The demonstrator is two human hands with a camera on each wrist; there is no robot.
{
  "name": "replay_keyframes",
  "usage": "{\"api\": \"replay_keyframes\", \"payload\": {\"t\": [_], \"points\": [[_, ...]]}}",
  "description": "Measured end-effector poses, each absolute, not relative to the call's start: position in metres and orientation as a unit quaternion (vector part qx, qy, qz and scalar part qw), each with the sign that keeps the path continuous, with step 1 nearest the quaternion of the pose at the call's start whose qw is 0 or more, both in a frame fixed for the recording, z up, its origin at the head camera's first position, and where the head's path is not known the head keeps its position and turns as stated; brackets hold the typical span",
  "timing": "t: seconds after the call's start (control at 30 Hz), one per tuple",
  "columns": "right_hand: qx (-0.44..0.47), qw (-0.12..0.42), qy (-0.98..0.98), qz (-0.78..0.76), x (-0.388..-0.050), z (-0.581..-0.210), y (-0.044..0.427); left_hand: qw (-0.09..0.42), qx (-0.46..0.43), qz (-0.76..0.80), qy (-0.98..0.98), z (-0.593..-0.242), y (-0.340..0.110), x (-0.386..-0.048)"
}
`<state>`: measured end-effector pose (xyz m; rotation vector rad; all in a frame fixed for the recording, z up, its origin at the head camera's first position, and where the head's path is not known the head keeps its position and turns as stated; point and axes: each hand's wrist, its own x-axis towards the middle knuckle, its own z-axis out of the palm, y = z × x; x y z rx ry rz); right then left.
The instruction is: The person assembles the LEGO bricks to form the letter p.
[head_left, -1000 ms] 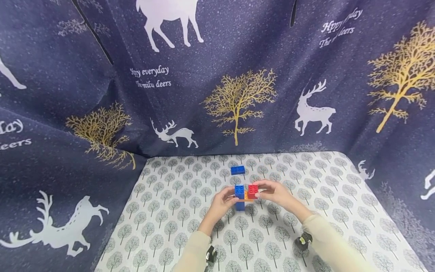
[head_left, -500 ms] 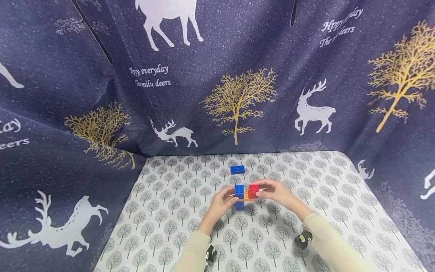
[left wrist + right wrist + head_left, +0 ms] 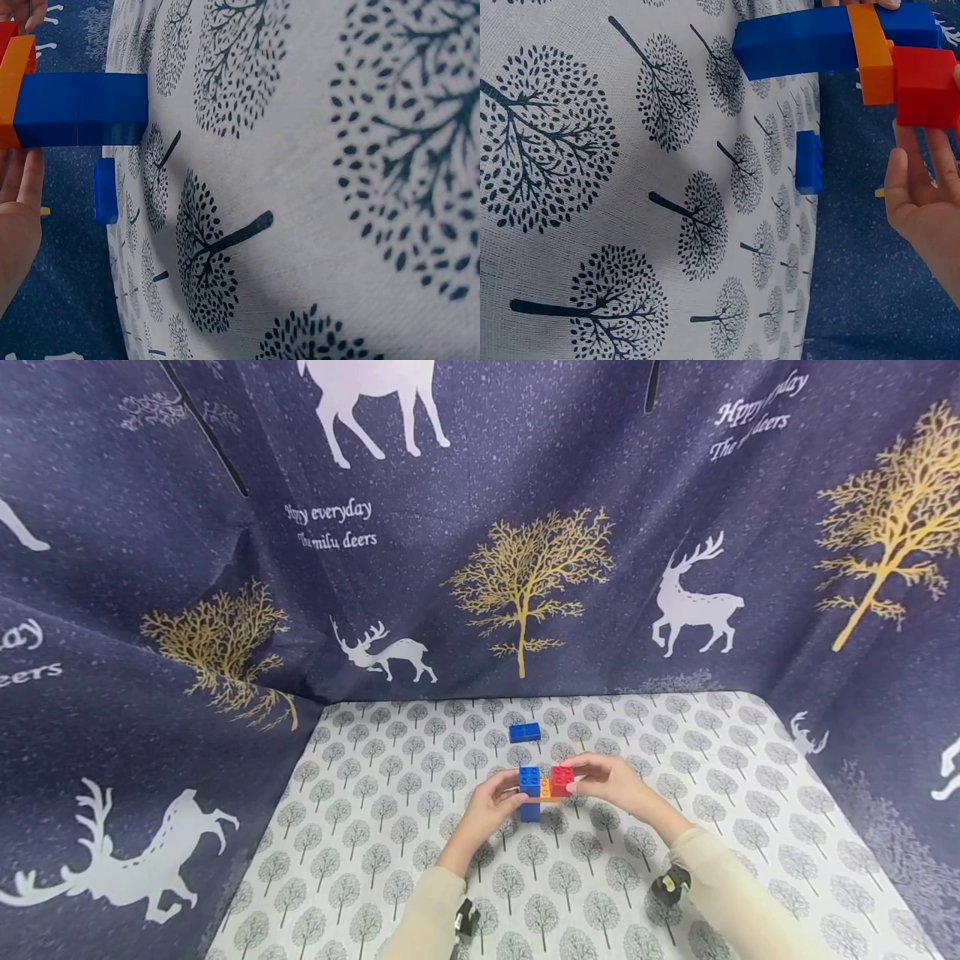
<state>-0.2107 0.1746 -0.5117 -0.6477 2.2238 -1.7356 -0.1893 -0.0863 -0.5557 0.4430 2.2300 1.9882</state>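
A column of blue bricks point(image 3: 795, 43) stands upright on the cloth, with an orange brick point(image 3: 872, 64) lying across it and jutting to the right. Above the orange one, on the left, sits another blue brick point(image 3: 529, 781). My left hand point(image 3: 487, 814) grips the stack from the left at the height of the orange brick. Thumb and fingers of my right hand point(image 3: 617, 787) pinch a red brick point(image 3: 562, 781) at the orange brick's right end. Orange studs show between the red and upper blue bricks. Whether the red brick is pressed fully down, I cannot tell.
Behind the stack a separate blue brick point(image 3: 524, 732) lies flat on the tree-patterned tablecloth point(image 3: 360, 860). A dark blue curtain point(image 3: 480, 635) with deer and trees closes off the back and sides of the table.
The red brick in my right hand has shifted slightly to the right. My left hand keeps its grip on the stack, nearly still.
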Motion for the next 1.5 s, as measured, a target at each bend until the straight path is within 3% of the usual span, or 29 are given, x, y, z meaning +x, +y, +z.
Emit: {"api": "replay_keyframes", "payload": {"t": [0.6,1.17,1.5], "points": [[-0.214,0.111,0.788,-0.566,-0.21,-0.513,0.168,0.043,0.153,0.656,0.738,-0.556,-0.088,-0.187],[-0.286,0.203,0.788,-0.506,-0.23,-0.491,0.18,0.056,0.144,0.65,0.744,-0.556,-0.087,-0.188],[-0.287,0.197,0.787,-0.51,-0.256,-0.479,0.176,0.051,0.14,0.653,0.742,-0.552,-0.087,-0.187]]}}
